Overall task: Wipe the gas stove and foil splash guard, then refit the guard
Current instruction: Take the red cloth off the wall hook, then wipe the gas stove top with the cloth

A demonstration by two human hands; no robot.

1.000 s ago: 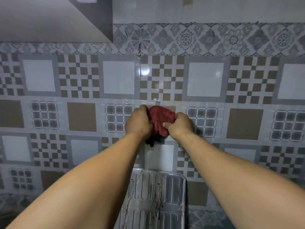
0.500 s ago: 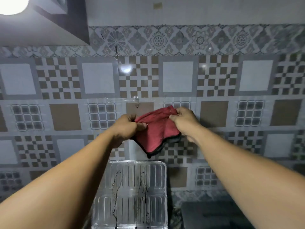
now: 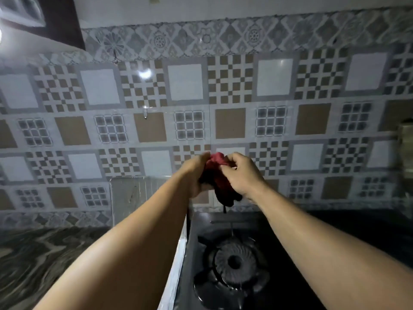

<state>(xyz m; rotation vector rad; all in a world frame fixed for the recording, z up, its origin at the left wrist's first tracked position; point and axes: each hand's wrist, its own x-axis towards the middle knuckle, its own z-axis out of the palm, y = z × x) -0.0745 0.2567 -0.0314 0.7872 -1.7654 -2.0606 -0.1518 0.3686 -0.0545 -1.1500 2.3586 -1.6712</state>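
Since the earlier frame, the red cloth (image 3: 218, 175) is bunched into a wad instead of spread, and the gas stove (image 3: 234, 262) is brought into sight. Soft, crumpled fabric is clenched between the left hand (image 3: 194, 173) and right hand (image 3: 242, 174). Directly below them lies the dark, ribbed burner. Just left, the ridged foil guard (image 3: 134, 195) is propped upright, nearer the left arm.
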